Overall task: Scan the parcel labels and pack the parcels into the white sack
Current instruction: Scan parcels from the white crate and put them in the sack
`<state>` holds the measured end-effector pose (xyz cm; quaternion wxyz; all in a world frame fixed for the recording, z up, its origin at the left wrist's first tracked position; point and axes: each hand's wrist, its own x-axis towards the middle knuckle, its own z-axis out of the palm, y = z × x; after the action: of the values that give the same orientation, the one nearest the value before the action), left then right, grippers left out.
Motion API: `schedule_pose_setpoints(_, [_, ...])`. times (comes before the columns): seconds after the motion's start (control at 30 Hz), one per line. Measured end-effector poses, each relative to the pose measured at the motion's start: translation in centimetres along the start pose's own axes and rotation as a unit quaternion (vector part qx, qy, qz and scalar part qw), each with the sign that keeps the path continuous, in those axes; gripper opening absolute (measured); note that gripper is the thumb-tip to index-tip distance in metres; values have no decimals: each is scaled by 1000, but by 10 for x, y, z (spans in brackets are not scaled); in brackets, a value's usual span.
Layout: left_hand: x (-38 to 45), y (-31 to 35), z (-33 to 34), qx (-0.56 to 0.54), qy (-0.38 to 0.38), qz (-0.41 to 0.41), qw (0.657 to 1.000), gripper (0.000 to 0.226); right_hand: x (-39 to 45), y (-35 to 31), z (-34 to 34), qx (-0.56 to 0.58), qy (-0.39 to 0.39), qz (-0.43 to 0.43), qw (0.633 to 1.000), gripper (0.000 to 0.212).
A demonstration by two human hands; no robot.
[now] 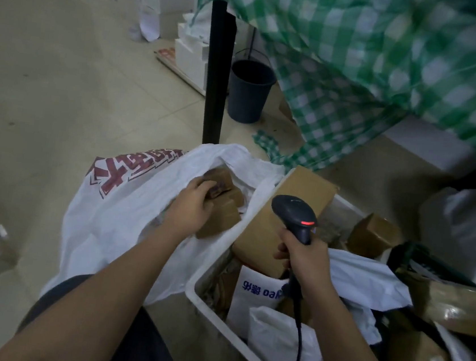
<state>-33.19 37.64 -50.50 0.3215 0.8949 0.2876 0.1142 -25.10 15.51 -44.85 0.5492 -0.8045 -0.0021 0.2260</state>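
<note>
The left hand [195,202] grips a small box [221,208] inside the sack [125,221] mouth; best to push it deep before letting go. The right hand [301,251] clasps the scanner [296,215] above the bin [216,305] of waiting parcels [295,216].

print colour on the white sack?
Dark red lettering on the white sack, near its upper left side. Head view, the only one.

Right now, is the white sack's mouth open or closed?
Open. The white sack gapes at the top, brown boxes show inside, and the left hand reaches into it.
</note>
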Motion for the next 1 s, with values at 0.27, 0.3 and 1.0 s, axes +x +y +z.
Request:
schedule_pose_setpoints(0.27, [-85,100,29,-134,-60,75,986,43,-65,23,-93,-13,59,3,998,17])
schedule_pose_setpoints(0.3, [-96,109,34,-134,-79,75,985,42,-74,26,-103,-6,70,5,998,19])
schedule_pose_setpoints(1.0, [-168,154,58,-128,-111,14,985,16,-140,83,-158,97,119,13,988,16])
